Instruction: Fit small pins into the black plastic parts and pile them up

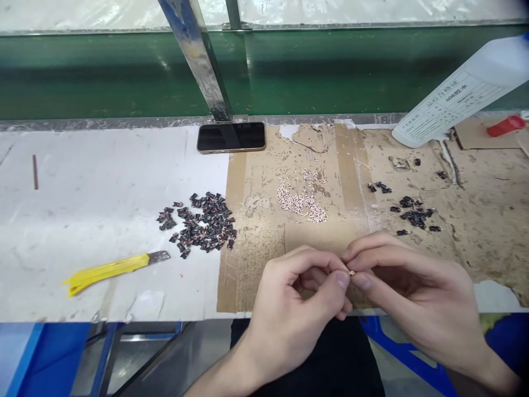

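My left hand (300, 298) and my right hand (421, 292) meet at the front edge of the bench, fingertips touching. Between the right thumb and forefinger shows a tiny copper-coloured piece (351, 273). The left thumb and forefinger are pinched together right beside it; what they hold, if anything, is hidden. Beyond the hands lies a scattered pile of tiny pinkish metal pieces (303, 204) on the cardboard. A large heap of small black parts (209, 223) with reddish marks sits to the left. A smaller group of black parts (415, 214) rests behind my right hand.
A yellow utility knife (109, 273) lies at left, blade out. A phone (231, 137) lies below the metal post (202, 60) at the back. A white bottle (458, 91) leans at the far right near a red cap (506, 125). The green strip (103, 74) runs behind the bench.
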Demonstrator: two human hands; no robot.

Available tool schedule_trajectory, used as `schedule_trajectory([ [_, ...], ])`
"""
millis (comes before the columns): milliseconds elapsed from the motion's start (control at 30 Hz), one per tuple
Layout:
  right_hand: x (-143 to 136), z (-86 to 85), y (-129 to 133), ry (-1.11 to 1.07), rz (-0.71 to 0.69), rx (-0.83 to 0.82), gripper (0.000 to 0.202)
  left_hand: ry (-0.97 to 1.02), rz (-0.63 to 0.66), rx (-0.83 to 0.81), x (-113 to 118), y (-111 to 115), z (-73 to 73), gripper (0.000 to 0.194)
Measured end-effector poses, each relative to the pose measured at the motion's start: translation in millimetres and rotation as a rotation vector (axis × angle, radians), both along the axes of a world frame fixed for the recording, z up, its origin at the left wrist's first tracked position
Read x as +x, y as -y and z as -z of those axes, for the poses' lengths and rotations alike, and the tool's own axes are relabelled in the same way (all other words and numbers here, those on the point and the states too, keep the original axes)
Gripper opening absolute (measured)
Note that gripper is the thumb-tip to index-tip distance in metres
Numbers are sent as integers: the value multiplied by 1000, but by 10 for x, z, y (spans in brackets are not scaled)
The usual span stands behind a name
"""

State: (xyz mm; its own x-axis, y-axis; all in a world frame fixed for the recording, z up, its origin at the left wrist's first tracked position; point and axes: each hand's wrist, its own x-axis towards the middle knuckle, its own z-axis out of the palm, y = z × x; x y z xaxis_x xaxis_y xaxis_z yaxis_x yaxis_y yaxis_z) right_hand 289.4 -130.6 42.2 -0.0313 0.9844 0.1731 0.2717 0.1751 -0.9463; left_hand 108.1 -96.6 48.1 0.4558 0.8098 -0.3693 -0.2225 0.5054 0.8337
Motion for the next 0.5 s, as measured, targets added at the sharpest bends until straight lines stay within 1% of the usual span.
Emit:
schedule_trajectory([
  [133,-17,-16,53,37,11,26,16,39,57,-127,-5,21,3,14],
  [200,-27,-34,82,45,-6,28,16,22,89,-142,-25,41,23,14],
  [267,-34,-43,108,48,-12,21,15,-42,105,-67,-51,60,59,15],
  [367,-40,-30,138,32,11,6,15,-149,93,123,-78,84,106,16],
  [500,-37,13,179,1,-7,-50,15,-267,104,304,-92,97,91,14],
])
